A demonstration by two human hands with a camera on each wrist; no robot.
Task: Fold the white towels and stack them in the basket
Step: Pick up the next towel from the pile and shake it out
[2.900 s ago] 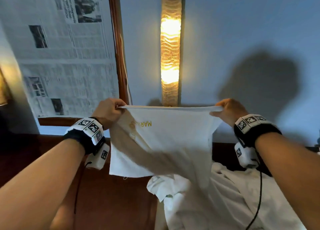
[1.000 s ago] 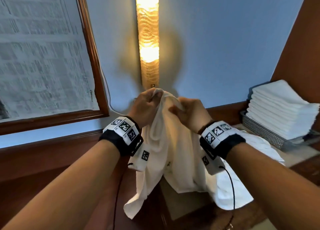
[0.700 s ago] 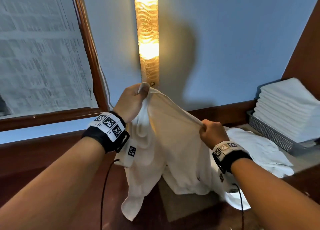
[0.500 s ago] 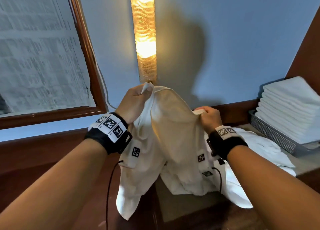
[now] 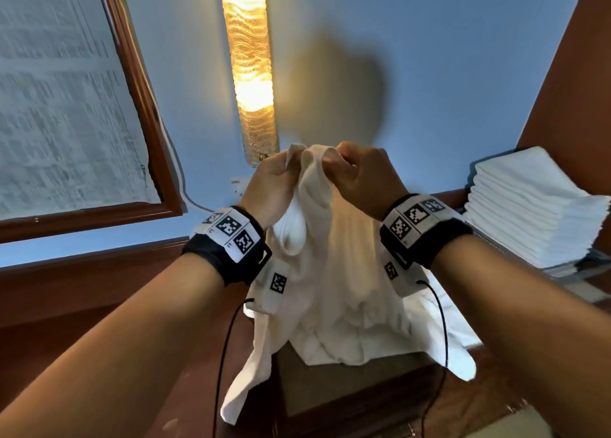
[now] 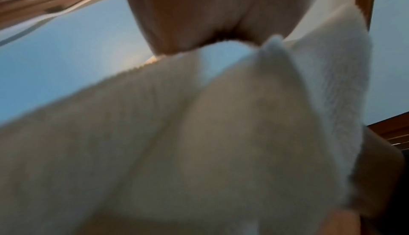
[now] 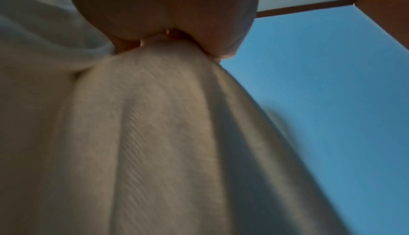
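A white towel hangs in the air in front of me, bunched at its top edge. My left hand pinches that top edge on the left, and my right hand pinches it just beside, the two hands almost touching. The towel's lower part drapes over a pile of loose white towels on the counter. In the left wrist view the white towel fills the frame below my left hand. The right wrist view shows the towel hanging from my right hand. A stack of folded white towels sits in a grey basket at the right.
A lit wall lamp runs up the blue wall straight ahead. A wood-framed panel covered in newspaper is at the left. A brown wooden counter lies below, and a brown wall panel stands at the right behind the basket.
My right hand slid down the towel's edge, then rose and came back beside my left hand, so the top edge is gathered again. Earlier the towel was held spread wide.
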